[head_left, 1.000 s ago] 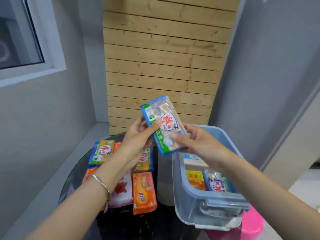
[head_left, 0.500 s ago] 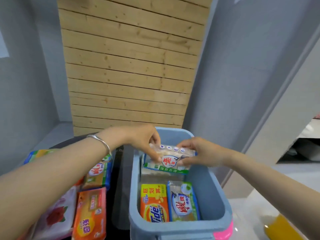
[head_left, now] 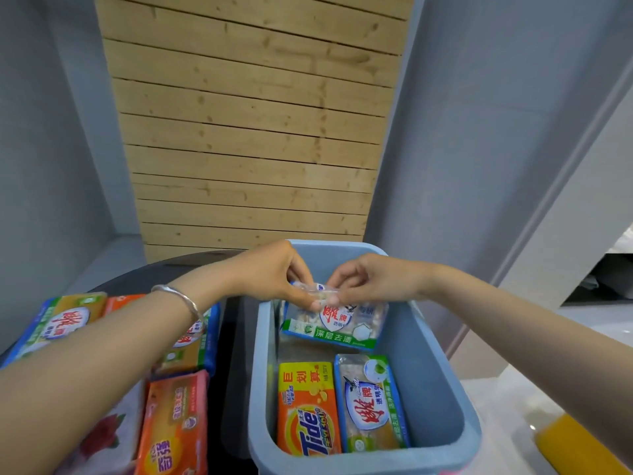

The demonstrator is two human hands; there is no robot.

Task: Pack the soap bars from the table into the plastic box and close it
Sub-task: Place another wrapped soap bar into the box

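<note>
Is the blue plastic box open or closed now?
Open: the plastic box has no lid on, and soap bars inside it are visible.

There is one view only, from a wide-angle camera on the person's head, so no second view shares any part of the scene. It looks forward and steeply down from close above the blue plastic box [head_left: 442,365], straight into its open top. Both forearms enter from the lower corners and meet near frame centre over the box's far end. The dark table [head_left: 233,337] fills the lower left, cut off by the bottom edge. Farther ahead stands a wooden slatted panel [head_left: 253,132] between grey walls, its lines bowed by the lens.
</note>
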